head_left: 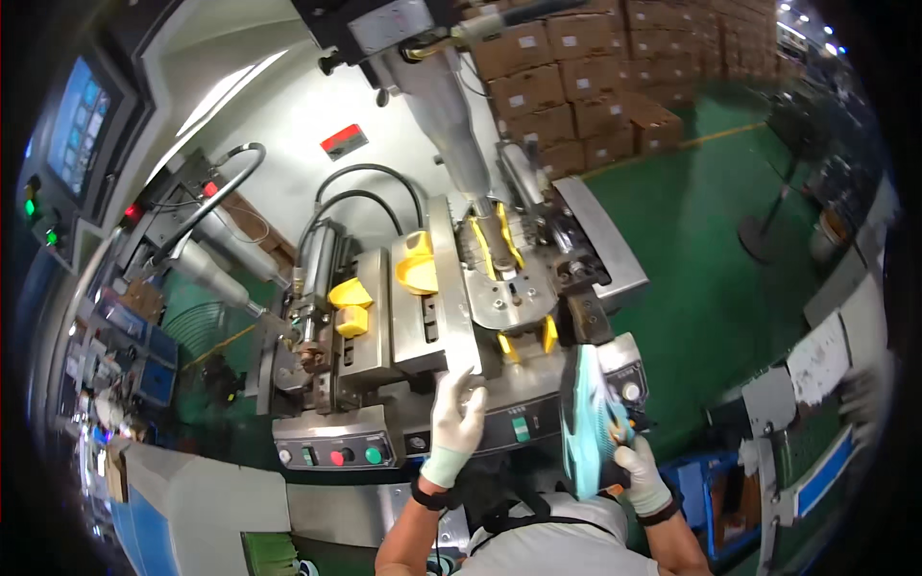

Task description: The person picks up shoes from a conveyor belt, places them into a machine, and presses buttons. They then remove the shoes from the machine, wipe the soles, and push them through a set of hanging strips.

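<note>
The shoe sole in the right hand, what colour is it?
Light turquoise sole with darker markings, held by the white-gloved right hand; head view.

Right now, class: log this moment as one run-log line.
left hand: gloved, on machine plate | right hand: gloved, holding teal shoe | setting: press machine, green floor

floor: green floor (706, 278) with a yellow line (725, 134)
boxes: brown cardboard boxes (576, 82) stacked at the back
wall: white panel (288, 125)
screen: control screen (79, 130) far left
light: ceiling lights (812, 29) top right
</note>
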`<act>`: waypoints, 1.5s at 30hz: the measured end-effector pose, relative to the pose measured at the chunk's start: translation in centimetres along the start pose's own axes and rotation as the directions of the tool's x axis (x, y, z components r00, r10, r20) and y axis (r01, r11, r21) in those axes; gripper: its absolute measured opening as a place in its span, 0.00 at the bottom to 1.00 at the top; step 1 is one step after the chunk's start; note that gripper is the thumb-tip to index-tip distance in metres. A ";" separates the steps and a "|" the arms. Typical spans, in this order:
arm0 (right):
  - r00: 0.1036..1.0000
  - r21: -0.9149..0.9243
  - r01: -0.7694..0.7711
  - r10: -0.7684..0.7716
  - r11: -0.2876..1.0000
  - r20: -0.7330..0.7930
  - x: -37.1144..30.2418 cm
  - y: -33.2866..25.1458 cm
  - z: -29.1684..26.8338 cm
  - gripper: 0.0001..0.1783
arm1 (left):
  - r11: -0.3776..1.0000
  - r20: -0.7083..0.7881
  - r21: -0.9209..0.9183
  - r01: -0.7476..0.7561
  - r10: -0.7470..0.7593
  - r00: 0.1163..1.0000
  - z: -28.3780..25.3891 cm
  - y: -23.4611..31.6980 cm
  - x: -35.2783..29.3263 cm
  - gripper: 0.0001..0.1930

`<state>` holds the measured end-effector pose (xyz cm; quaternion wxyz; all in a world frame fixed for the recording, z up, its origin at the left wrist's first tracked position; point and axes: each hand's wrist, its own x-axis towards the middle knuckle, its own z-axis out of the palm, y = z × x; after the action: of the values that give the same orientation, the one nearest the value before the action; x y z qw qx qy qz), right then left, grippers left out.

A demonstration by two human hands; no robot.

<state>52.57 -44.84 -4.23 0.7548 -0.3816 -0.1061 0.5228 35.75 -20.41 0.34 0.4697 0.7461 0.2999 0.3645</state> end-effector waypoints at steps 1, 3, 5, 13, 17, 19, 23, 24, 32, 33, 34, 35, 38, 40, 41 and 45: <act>0.999 0.031 0.032 -0.031 0.999 -0.030 0.3 0.1 -0.7 0.41 | 0.997 0.015 0.071 -0.009 0.008 1.000 0.3 -1.0 -0.3 0.19; 0.994 0.107 0.093 -0.086 0.990 -0.070 1.0 -0.8 0.3 0.44 | 0.994 0.000 0.087 -0.061 0.062 0.998 0.6 -2.9 -1.1 0.17; 0.993 0.114 0.119 -0.116 0.986 -0.036 1.7 -0.4 0.0 0.44 | 0.995 -0.014 -0.048 0.090 -0.091 0.996 0.5 -2.3 -2.2 0.17; 0.985 0.099 0.134 -0.122 0.986 -0.118 1.7 3.0 2.1 0.43 | 0.986 -0.036 -0.080 0.147 -0.151 0.988 -2.8 -4.8 -5.9 0.18; 0.992 0.135 0.117 -0.110 0.984 -0.060 1.8 4.0 4.9 0.40 | 0.981 -0.061 -0.067 0.180 -0.184 0.981 -5.1 -5.0 -7.9 0.16; 0.994 0.168 0.099 -0.090 0.981 -0.066 2.1 5.0 5.2 0.38 | 0.980 -0.097 -0.040 0.193 -0.196 0.976 -6.2 -6.5 -9.3 0.16; 1.000 0.166 0.014 -0.017 0.986 0.019 2.6 5.9 5.6 0.40 | 0.963 -0.109 -0.061 0.262 -0.268 0.957 -7.7 -7.3 -10.6 0.15; 0.999 0.168 0.018 -0.024 0.986 0.034 2.6 6.2 5.5 0.40 | 0.957 -0.101 -0.085 0.278 -0.286 0.953 -7.8 -7.5 -10.6 0.16; 0.998 0.108 0.057 -0.055 0.993 -0.022 2.2 6.0 5.6 0.37 | 0.962 -0.053 -0.106 0.253 -0.260 0.964 -6.4 -5.7 -7.9 0.18; 0.998 0.117 0.060 -0.058 0.991 -0.026 2.3 5.9 5.4 0.37 | 0.965 -0.045 -0.101 0.241 -0.247 0.968 -6.1 -4.9 -7.0 0.19; 0.998 0.130 0.057 -0.054 0.990 -0.027 2.4 5.7 5.3 0.38 | 0.969 -0.030 -0.109 0.221 -0.226 0.974 -5.8 -4.3 -6.0 0.19; 0.998 0.142 0.052 -0.049 0.988 -0.027 2.5 5.5 5.1 0.39 | 0.966 -0.021 -0.127 0.227 -0.231 0.973 -5.2 -2.7 -4.7 0.19; 0.997 0.092 0.057 -0.052 0.994 -0.049 3.1 5.1 3.4 0.38 | 0.999 -0.008 -0.032 0.005 -0.005 1.000 -3.5 -2.5 0.0 0.19; 0.996 0.072 0.062 -0.057 0.995 -0.061 3.5 4.8 2.5 0.38 | 0.995 0.037 -0.093 0.043 -0.039 0.999 -1.7 -1.7 3.8 0.20; 0.996 0.053 0.069 -0.065 0.996 -0.062 3.7 4.5 2.1 0.39 | 0.985 0.052 -0.157 0.064 -0.056 0.997 -0.6 -2.3 5.9 0.20; 0.978 -0.031 0.175 -0.177 0.984 -0.113 4.5 2.1 2.9 0.34 | 0.995 0.097 0.046 0.089 -0.093 0.991 3.6 -6.6 14.2 0.26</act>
<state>51.37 -39.27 -4.80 0.7989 -0.4081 -0.1012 0.4300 45.92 -8.44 -3.04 0.4846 0.7584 0.3172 0.2990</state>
